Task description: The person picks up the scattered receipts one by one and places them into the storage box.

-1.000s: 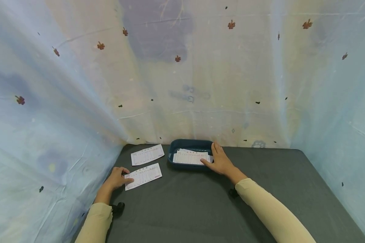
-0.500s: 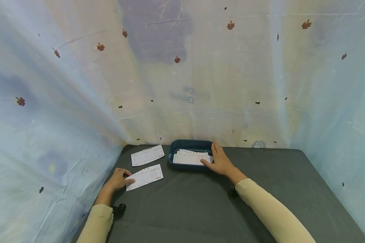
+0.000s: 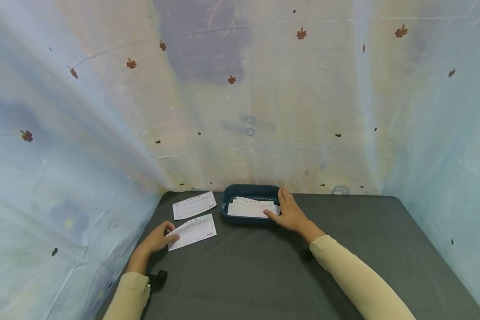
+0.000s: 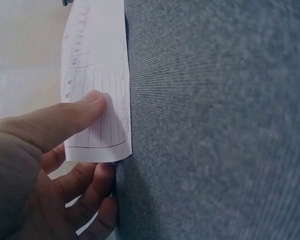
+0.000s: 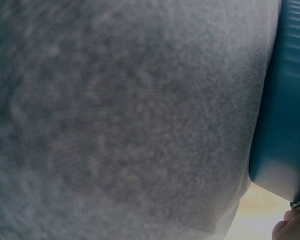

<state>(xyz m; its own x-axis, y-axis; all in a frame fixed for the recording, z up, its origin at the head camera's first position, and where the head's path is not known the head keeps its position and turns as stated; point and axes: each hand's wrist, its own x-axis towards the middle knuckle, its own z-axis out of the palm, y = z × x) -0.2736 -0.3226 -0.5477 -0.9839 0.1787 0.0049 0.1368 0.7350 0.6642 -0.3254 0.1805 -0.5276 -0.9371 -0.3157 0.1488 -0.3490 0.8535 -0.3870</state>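
Observation:
In the head view, my left hand [image 3: 157, 237] pinches the near left end of a printed paper form [image 3: 196, 232]. In the left wrist view, the thumb lies on top of the form's ruled columns while the other fingers are curled beneath. A second similar slip [image 3: 194, 205] lies flat just behind it. My right hand [image 3: 290, 213] holds the right end of a dark blue plastic basket [image 3: 229, 192], its thumb over the inside and its fingers at the far right corner. Several white paper forms [image 3: 251, 207] are stacked inside. The right wrist view catches only the basket's outer side and some fingertips.
Dark grey cloth covers the table [image 3: 240, 271]. A pale patterned curtain [image 3: 264, 111] hangs close behind the basket and along both sides. A black wrist device [image 3: 158, 279] sits on the left forearm.
My left hand has shifted slightly to the right with the pinched form, and the form's far end has risen a little. The right hand and basket stay put.

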